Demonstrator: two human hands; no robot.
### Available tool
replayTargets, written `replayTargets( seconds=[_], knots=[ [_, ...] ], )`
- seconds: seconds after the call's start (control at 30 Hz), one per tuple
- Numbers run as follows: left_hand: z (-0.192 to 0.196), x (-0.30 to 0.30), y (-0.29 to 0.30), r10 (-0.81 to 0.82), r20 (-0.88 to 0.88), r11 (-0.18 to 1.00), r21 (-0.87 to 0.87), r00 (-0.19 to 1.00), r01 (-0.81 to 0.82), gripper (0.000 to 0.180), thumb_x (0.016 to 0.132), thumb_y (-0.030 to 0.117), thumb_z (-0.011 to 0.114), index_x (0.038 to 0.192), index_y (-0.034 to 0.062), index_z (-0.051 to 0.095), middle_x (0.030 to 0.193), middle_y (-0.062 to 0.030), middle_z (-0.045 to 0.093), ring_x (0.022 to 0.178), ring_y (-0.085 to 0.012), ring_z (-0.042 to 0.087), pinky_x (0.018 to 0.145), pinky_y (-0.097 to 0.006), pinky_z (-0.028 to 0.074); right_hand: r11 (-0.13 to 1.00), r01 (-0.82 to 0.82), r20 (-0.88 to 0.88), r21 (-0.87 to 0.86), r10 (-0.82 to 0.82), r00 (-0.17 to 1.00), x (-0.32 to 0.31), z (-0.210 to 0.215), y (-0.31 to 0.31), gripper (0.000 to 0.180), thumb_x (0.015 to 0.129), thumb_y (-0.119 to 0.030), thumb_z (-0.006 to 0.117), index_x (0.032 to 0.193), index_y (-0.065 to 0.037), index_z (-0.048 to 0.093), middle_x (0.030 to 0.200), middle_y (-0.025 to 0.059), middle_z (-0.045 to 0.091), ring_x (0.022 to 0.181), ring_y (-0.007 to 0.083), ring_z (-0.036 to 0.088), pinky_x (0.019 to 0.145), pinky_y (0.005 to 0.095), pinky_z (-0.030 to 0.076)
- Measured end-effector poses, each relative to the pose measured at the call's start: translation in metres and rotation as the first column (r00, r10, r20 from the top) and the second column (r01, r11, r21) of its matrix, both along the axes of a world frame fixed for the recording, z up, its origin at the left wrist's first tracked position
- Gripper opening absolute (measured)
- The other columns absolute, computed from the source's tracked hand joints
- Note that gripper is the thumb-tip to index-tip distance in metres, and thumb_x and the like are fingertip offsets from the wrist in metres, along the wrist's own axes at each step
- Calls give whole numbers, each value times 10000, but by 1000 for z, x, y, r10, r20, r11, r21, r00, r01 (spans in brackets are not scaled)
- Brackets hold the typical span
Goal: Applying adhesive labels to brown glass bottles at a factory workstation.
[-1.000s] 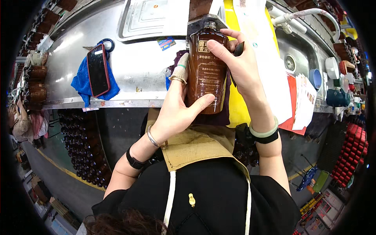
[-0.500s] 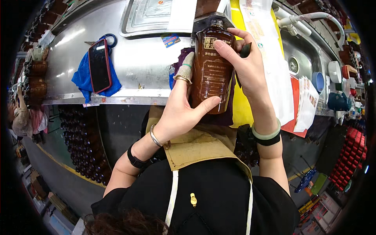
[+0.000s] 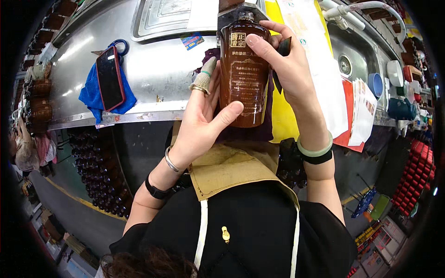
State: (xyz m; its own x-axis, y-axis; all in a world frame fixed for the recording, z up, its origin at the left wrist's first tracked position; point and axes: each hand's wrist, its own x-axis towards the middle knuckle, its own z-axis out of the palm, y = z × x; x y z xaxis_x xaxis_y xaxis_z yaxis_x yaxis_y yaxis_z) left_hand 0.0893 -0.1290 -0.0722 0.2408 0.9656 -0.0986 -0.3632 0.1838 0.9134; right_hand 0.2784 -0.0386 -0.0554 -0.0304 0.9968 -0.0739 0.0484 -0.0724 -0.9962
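Observation:
A brown glass bottle (image 3: 244, 78) with gold lettering stands tilted before me, its neck pointing away. My right hand (image 3: 287, 60) grips its upper right side, thumb on the front face and fingers around the far edge. A thin dark flat piece (image 3: 277, 82) is tucked in that same hand; its kind I cannot make out. Along the bottle's left side lies my left hand (image 3: 201, 113), fingers stretched and thumb spread over the lower front. One of its fingers wears a whitish finger cover (image 3: 203, 76) with a green band. Dark purple cloth (image 3: 248, 134) lies under the bottle.
On the steel bench to the left, a phone (image 3: 110, 78) lies on a blue cloth (image 3: 90, 92) beside scissors (image 3: 121, 46). A metal tray (image 3: 160, 21) is at the back. Yellow sheeting (image 3: 285, 116), papers (image 3: 364, 111) and a sink (image 3: 347, 51) are to the right.
The bottle has turned a little, so its front faces me more squarely. My left hand has slid left and loosened along its side. The view has shifted slightly.

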Motion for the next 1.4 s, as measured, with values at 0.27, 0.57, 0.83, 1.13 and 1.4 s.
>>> replayTargets(
  seconds=[0.27, 0.57, 0.83, 1.13, 1.4],
  knots=[
    [0, 10, -7, 17, -107, 997, 79, 994, -9, 998, 962, 26, 753, 1660, -61, 45, 1706, -222, 224, 1567, -280, 294, 1280, -425, 288, 1000, -18, -25, 17, 18, 1000, -5, 4, -3, 630, 892, -194, 881, 1377, 48, 559, 917, -8, 614, 848, 67, 617, 746, 214, 502],
    [1, 11, -7, 23, -126, 996, 84, 992, -13, 979, 972, 36, 746, 1660, -61, 56, 1697, -223, 244, 1561, -271, 307, 1274, -419, 300, 999, 7, 93, 41, -11, 996, -4, -1, -2, 676, 871, -268, 903, 1376, 33, 570, 892, -47, 536, 811, 47, 532, 715, 194, 447],
    [-2, 5, -8, 16, -62, 997, 73, 998, -11, 1012, 963, 30, 745, 1666, -51, 22, 1740, -234, 140, 1611, -300, 196, 1303, -429, 218, 1000, 4, 9, 22, -4, 1000, 0, -1, 0, 701, 826, -320, 937, 1337, 25, 604, 910, -43, 529, 777, 38, 513, 682, 190, 461],
    [-7, 10, -10, 42, -110, 995, 90, 993, -32, 973, 975, 18, 719, 1666, -56, 38, 1739, -241, 140, 1612, -301, 197, 1304, -422, 218, 1000, -8, 3, 3, 8, 1000, -5, 6, -4, 613, 918, -203, 869, 1391, 51, 574, 881, -72, 498, 829, 27, 509, 756, 170, 413],
    [-4, 11, -10, 52, -97, 995, 93, 994, -43, 932, 993, 20, 704, 1658, -74, 58, 1722, -225, 194, 1590, -279, 246, 1291, -414, 248, 1000, -10, -6, 19, 11, 1000, -5, 5, -4, 606, 924, -195, 862, 1397, 52, 575, 871, -77, 489, 817, 29, 506, 747, 171, 411]
  ],
)
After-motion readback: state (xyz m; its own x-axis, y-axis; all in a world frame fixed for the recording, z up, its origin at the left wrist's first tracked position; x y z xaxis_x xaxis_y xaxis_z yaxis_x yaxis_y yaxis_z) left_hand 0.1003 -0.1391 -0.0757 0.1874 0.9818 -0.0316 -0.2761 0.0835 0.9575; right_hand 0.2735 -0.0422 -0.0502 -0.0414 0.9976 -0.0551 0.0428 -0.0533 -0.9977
